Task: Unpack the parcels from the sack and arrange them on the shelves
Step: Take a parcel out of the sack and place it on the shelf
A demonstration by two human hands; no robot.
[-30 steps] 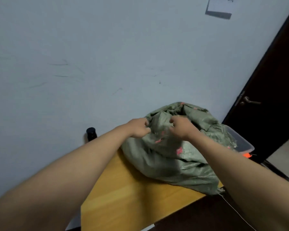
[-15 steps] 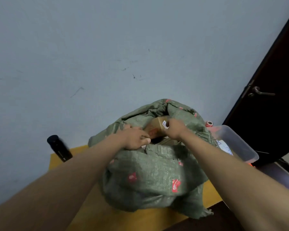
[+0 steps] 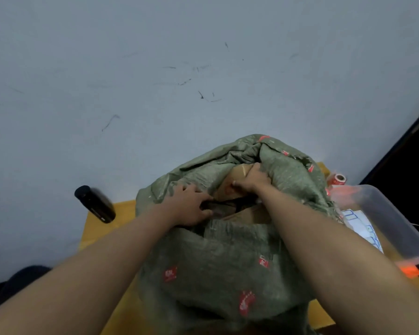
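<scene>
A green woven sack (image 3: 218,264) with red marks sits on a yellow wooden table (image 3: 121,213) against the wall. Its mouth is open and brown cardboard parcels (image 3: 235,175) show inside. My left hand (image 3: 189,206) grips the near left rim of the sack's mouth, fingers curled into the opening. My right hand (image 3: 252,180) grasps the top of a cardboard parcel inside, fingers over its far edge. A second cardboard parcel (image 3: 249,213) lies lower in the opening. No shelves are in view.
A black cylindrical bottle (image 3: 94,204) stands on the table's back left corner. A clear plastic bin (image 3: 394,221) with papers sits to the right of the sack, a red tape roll (image 3: 338,179) behind it. A dark door (image 3: 411,160) is at far right.
The sack's mouth went from bunched shut to pulled open, showing parcels. My right hand moved inside onto a cardboard parcel; my left stays at the rim. The camera tilted down and closer.
</scene>
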